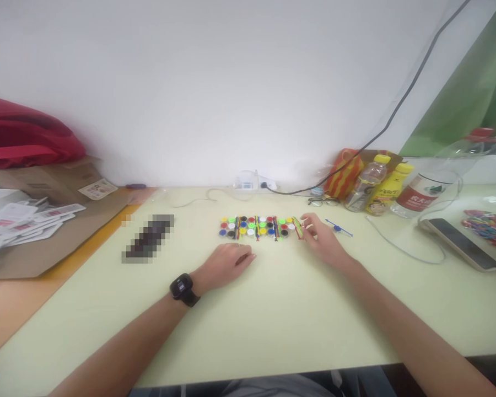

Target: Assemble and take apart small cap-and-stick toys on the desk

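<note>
Small round discs (251, 225) in red, yellow, green, blue, black and white lie in neat rows on the pale table (268, 325). Thin coloured plastic sticks (276, 229) stand between groups of discs. At the right end of the rows, my right hand (320, 240) has its thumb and fingers drawn together at a thin green-and-red stick (298, 227). A blue stick with a round middle (338, 227) lies just beyond that hand. My left hand (227, 267), with a black watch on the wrist, rests on the table in front of the discs, fingers curled under and holding nothing visible.
Bottles (382, 193), glasses (323, 202) and a phone (463, 242) occupy the right side, beside a bag of coloured pieces (490, 225). A blurred-out dark object (149, 240) lies left. Cardboard (62, 231) with white packets is farther left. A power strip (254, 181) sits against the wall.
</note>
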A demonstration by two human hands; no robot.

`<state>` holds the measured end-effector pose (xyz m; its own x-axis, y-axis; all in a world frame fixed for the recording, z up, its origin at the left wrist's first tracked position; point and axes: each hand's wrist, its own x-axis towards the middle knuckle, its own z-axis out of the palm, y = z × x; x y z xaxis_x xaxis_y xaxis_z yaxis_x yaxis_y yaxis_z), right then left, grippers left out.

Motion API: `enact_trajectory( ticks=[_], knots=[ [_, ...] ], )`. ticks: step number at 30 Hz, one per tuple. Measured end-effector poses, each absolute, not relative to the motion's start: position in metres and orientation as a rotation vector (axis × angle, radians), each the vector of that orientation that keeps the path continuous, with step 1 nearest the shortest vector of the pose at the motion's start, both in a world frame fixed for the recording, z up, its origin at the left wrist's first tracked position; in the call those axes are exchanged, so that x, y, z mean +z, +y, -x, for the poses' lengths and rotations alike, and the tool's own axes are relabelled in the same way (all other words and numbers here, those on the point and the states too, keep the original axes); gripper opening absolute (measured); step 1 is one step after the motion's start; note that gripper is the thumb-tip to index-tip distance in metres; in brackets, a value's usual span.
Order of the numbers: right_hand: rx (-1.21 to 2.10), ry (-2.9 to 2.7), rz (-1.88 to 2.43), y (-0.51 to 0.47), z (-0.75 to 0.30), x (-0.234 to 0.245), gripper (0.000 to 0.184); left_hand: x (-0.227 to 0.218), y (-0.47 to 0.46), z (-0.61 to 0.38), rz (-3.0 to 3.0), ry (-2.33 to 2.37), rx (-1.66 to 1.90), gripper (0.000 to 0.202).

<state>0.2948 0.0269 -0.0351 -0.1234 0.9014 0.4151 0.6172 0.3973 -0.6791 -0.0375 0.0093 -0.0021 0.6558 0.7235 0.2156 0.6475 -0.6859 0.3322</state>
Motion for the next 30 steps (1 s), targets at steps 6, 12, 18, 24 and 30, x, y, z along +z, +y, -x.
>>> enact_trajectory(
  ticks=[6, 12, 18, 24, 30],
  knots=[
    [0.4, -1.826, 1.373, 0.0272, -0.2947, -0.0334, 0.032, -0.0029, 0.0097, 0.038, -2.647, 1.123, 0.477, 0.039],
    [0.224, -1.849, 1.434, 0.029, -0.298, -0.0316, 0.019, -0.0022, 0.009, 0.0378, -2.626, 1.108, 0.503, 0.039],
    [0.192, -1.853, 1.442, 0.0299, -0.2991, -0.0331, 0.018, -0.0021, 0.009, 0.0377, -2.635, 1.117, 0.487, 0.039],
    [0.171, -1.847, 1.489, 0.0309, -0.3001, -0.0333, 0.018, -0.0028, 0.0088, 0.0378, -2.634, 1.122, 0.467, 0.039],
    [0.166, -1.872, 1.511, 0.0307, -0.3, -0.033, 0.017, -0.0031, 0.0097, 0.0378, -2.64, 1.121, 0.446, 0.04]
  ],
)
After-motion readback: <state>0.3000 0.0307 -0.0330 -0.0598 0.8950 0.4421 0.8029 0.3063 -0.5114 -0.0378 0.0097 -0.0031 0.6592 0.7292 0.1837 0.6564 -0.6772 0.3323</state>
